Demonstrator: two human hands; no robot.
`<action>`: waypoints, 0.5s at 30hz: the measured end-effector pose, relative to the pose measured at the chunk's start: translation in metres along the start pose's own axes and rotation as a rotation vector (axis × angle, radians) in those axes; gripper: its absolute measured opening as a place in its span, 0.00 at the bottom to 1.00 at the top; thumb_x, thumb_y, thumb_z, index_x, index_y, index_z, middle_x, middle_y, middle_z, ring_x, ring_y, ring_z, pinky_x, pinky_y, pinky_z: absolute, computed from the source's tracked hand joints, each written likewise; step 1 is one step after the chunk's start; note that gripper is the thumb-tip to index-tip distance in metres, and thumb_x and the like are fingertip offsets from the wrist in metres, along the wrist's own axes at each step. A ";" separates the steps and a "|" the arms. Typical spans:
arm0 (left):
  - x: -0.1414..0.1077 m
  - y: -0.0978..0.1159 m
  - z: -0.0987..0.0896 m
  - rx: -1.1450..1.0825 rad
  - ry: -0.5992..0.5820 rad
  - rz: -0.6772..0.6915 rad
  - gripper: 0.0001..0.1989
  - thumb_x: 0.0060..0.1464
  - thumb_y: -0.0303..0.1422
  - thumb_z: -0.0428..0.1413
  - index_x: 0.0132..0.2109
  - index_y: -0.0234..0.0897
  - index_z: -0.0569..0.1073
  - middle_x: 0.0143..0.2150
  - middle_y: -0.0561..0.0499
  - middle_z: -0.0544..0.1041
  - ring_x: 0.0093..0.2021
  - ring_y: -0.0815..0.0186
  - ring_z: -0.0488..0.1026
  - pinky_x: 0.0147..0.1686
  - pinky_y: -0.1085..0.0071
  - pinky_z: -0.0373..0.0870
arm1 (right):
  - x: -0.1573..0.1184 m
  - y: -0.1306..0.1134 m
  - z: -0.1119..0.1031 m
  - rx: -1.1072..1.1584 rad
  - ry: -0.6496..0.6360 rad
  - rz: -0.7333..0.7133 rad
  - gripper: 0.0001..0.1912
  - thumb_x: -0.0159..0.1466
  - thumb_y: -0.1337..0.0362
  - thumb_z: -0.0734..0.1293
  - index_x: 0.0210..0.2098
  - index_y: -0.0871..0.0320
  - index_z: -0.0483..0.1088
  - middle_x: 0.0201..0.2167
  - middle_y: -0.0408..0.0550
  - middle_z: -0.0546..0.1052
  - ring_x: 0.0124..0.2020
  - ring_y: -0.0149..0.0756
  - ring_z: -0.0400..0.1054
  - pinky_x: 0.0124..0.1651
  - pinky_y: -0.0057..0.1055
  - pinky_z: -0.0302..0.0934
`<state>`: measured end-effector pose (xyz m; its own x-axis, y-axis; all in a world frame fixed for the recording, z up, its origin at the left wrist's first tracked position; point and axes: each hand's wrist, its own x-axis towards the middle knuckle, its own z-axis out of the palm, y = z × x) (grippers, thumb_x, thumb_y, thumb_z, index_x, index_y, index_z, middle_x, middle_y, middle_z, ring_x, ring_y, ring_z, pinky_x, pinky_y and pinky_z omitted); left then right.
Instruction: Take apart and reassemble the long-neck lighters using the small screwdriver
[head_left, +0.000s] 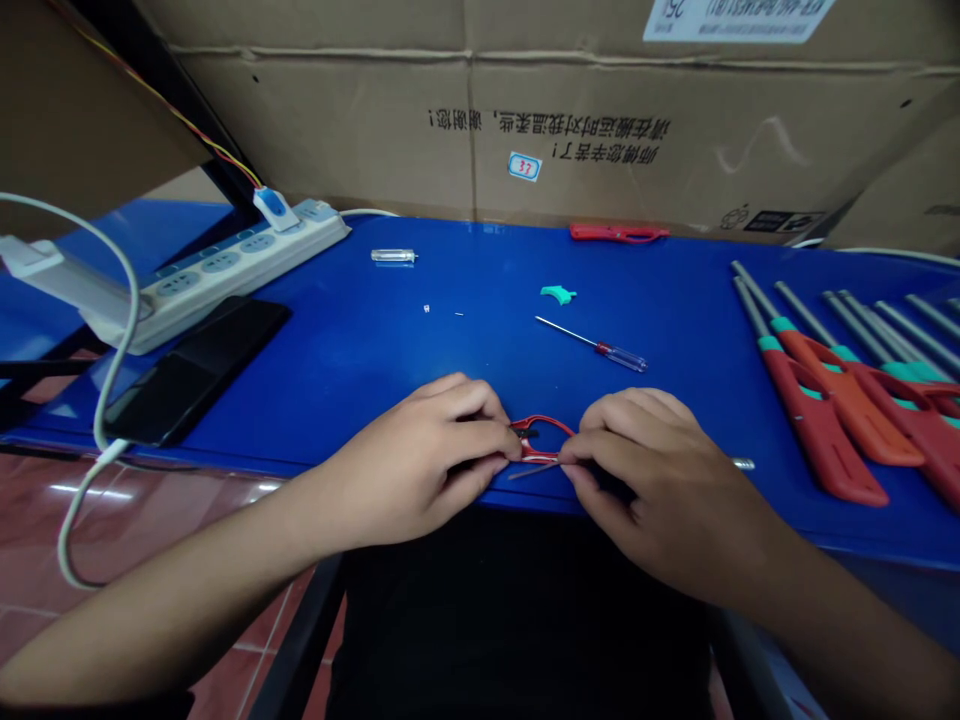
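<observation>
A red open lighter casing (551, 420) lies at the table's front edge between my two hands, with a dark small part in its left end. My left hand (442, 450) is closed, its fingertips pinching the left end of the casing. At the other end, my right hand (637, 450) has thumb and fingers pressed together on the casing. A thin strip, perhaps a wire (532, 470), runs from the right fingertips below the casing. Beyond the hands lie a screwdriver (622, 357) with a clear handle and a teal trigger (557, 294).
Several red and orange long-nosed lighters (821, 430) lie at the right. A red casing piece (619, 233) rests by the cardboard box (337, 120). At the left are a black phone (199, 370) and a power strip (247, 260); a clear tube (393, 256) lies at the back.
</observation>
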<state>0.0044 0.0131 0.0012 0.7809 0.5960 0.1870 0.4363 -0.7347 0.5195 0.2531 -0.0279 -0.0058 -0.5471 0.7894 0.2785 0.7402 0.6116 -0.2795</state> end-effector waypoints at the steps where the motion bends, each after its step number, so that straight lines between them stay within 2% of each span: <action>1: 0.001 0.001 -0.001 0.006 -0.016 -0.009 0.10 0.65 0.29 0.52 0.48 0.41 0.77 0.45 0.48 0.73 0.48 0.64 0.70 0.49 0.65 0.66 | 0.001 -0.001 0.000 -0.017 -0.014 -0.002 0.07 0.68 0.67 0.62 0.37 0.56 0.74 0.36 0.47 0.73 0.40 0.39 0.64 0.47 0.41 0.56; 5: 0.003 0.007 -0.003 0.048 -0.069 -0.036 0.13 0.64 0.27 0.51 0.51 0.43 0.76 0.44 0.48 0.72 0.46 0.63 0.68 0.48 0.64 0.66 | 0.002 -0.006 -0.001 -0.102 -0.042 -0.020 0.09 0.68 0.68 0.61 0.35 0.58 0.73 0.33 0.48 0.71 0.37 0.40 0.63 0.46 0.42 0.55; 9: 0.004 0.009 -0.003 0.050 -0.064 -0.046 0.15 0.62 0.26 0.52 0.51 0.46 0.77 0.43 0.49 0.71 0.47 0.63 0.68 0.48 0.64 0.66 | 0.003 -0.011 0.000 -0.144 -0.010 -0.026 0.10 0.68 0.69 0.61 0.33 0.58 0.72 0.32 0.48 0.71 0.35 0.40 0.62 0.45 0.42 0.54; 15: 0.004 0.010 -0.003 -0.031 -0.049 -0.097 0.11 0.60 0.26 0.54 0.47 0.44 0.77 0.46 0.49 0.71 0.49 0.63 0.69 0.51 0.64 0.67 | 0.002 -0.009 0.003 -0.076 0.028 -0.006 0.09 0.68 0.69 0.61 0.34 0.58 0.72 0.32 0.48 0.71 0.35 0.39 0.62 0.44 0.41 0.54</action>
<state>0.0105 0.0091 0.0091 0.7570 0.6467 0.0936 0.4976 -0.6633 0.5590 0.2438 -0.0316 -0.0050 -0.5412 0.7831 0.3062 0.7651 0.6097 -0.2071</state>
